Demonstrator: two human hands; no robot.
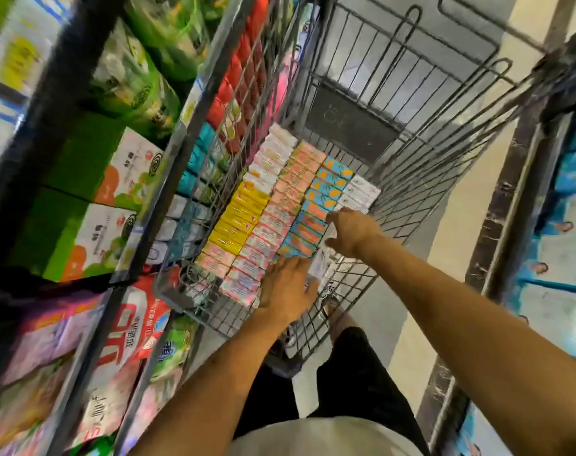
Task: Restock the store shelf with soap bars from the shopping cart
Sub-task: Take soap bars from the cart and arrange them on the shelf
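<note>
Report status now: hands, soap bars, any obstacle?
Both hands, left and right, open, down among soap bars in cart. None lifted. No obstacle visible.

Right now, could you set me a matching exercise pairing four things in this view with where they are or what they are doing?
Things:
1. yellow soap bars
2. white soap bars
3. left hand
4. right hand

Descriptions:
A. reaches into the cart at the white and blue rows
B. in the row nearest the shelf
C. in the row farthest from the shelf
D. fingers spread over the near end of the pink and blue rows

Pairs: 1-B, 2-C, 3-D, 4-A
</note>
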